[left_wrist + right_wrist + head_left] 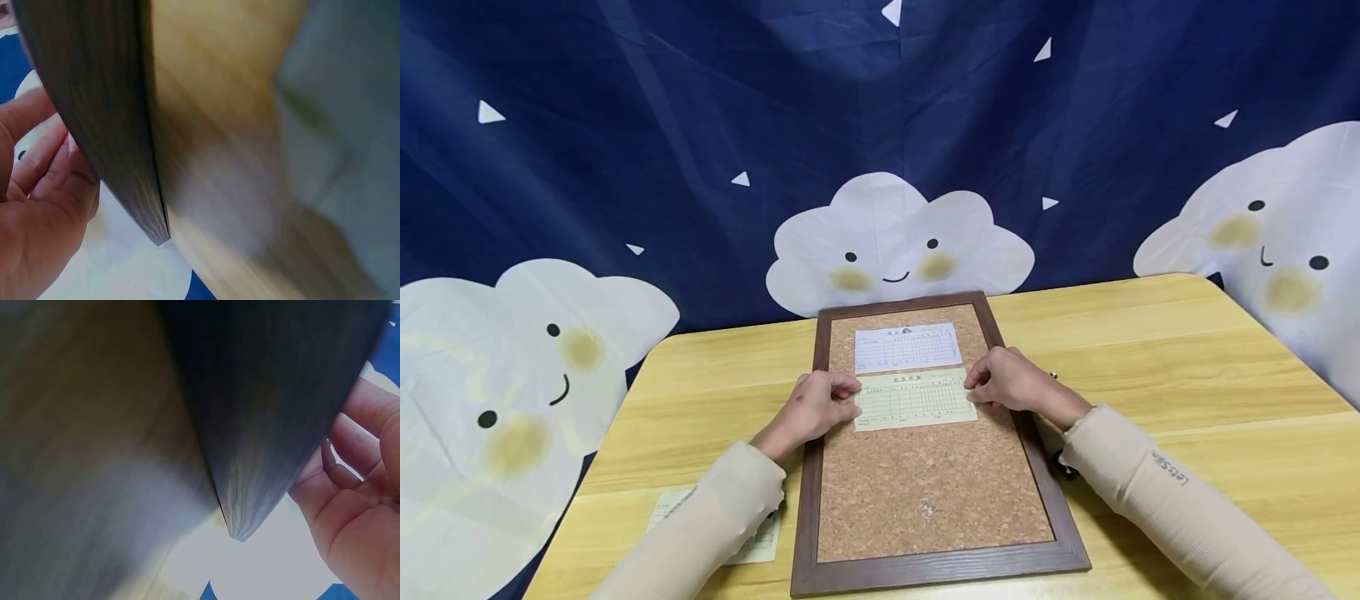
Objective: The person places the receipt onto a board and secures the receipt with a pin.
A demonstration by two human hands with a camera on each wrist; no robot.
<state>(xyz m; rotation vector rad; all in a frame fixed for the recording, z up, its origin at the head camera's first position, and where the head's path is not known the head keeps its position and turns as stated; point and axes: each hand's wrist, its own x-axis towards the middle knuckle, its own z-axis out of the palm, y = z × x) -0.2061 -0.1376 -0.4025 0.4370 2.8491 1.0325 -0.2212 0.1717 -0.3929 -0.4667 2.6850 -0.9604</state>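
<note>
A yellowish printed paper form (917, 402) lies on the cork board (917, 492), just below a white-blue printed form (908, 347). My left hand (817, 407) pinches its left edge between thumb and fingers. At the right edge, my right hand (1009, 381) pinches the same form. The wrist views show the left hand (47, 181) and the right hand (359, 481) beside the dark frame, which hides their fingertips and the paper. A small dark spot, perhaps a pin, shows at the upper form's top edge.
The board's dark brown wooden frame (940, 570) rests on a light wood table (1150, 367). Another printed paper (760, 546) lies at the left, partly under my left sleeve. Behind the table hangs a navy curtain (887, 108) with clouds. Something small and shiny stands beyond the right wrist.
</note>
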